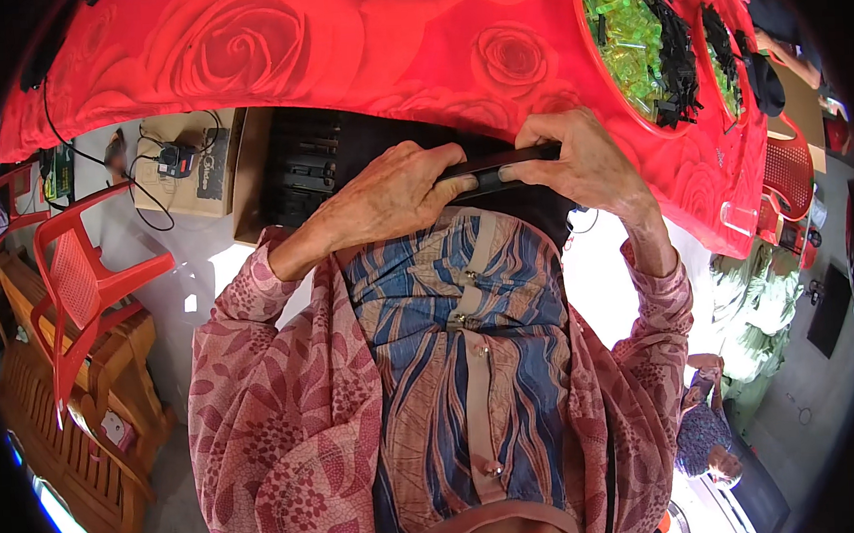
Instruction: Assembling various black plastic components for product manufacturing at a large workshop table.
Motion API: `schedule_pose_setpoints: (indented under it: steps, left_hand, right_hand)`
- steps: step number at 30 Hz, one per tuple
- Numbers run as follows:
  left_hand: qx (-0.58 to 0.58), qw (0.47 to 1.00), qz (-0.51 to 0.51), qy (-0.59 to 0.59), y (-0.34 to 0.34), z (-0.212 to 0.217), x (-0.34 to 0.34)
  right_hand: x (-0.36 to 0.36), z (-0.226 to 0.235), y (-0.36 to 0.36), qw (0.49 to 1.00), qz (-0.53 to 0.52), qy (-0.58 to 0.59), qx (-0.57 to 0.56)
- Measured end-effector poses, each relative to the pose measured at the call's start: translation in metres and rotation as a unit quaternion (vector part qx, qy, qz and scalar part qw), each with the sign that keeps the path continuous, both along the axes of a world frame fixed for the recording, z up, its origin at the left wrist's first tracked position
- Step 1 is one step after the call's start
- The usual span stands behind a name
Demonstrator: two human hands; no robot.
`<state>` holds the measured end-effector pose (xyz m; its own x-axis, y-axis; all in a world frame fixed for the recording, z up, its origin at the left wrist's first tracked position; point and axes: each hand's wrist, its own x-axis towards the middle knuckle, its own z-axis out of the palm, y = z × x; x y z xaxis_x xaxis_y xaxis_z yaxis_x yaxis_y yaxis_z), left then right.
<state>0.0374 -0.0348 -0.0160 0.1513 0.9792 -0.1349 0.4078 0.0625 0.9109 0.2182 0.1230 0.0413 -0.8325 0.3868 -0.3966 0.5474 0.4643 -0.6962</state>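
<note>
A slim black bar-shaped piece (489, 176) is stretched between my two hands, close in front of my body at the table's near edge. My left hand (406, 184) pinches its left end, thumb along the near side. At its other end my right hand (575, 160) grips with thumb and bent fingers. Its exact kind cannot be made out, and the fingers cover both ends. Left of my left wrist, an open cardboard box (251, 174) contains several similar black pieces (310, 167) in rows, partly under the tablecloth's edge.
A red rose-patterned cloth (379, 49) covers the table. At its far right, a red-rimmed tray holds clear yellow-green pieces (622, 44) and black parts (673, 60). Red plastic chair (89, 272) and wooden bench (66, 406) stand left. Another person (709, 435) is at lower right.
</note>
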Motion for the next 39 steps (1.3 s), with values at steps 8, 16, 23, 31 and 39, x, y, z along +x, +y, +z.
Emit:
schedule_pose_setpoints:
  steps: [8, 16, 23, 31, 39]
  left_hand:
    - [-0.077, 0.995, -0.026, -0.063, -0.003, 0.002, 0.006]
    - [-0.080, 0.994, -0.037, -0.061, -0.002, 0.001, 0.005]
    - [-0.077, 0.995, -0.034, -0.061, -0.004, -0.008, 0.003]
    - [-0.091, 0.992, -0.062, -0.062, -0.002, -0.001, -0.003]
    - [-0.035, 0.998, -0.047, -0.014, -0.007, -0.008, 0.001]
  right_hand:
    - [0.012, -0.018, -0.008, 0.997, -0.039, 0.034, -0.066]
    - [0.016, -0.019, -0.014, 0.995, -0.052, 0.022, -0.087]
    - [0.013, -0.022, -0.010, 0.997, -0.019, 0.029, -0.075]
    - [0.008, -0.021, -0.015, 0.997, -0.022, 0.027, -0.064]
    - [0.002, -0.023, -0.024, 0.997, 0.010, 0.014, -0.072]
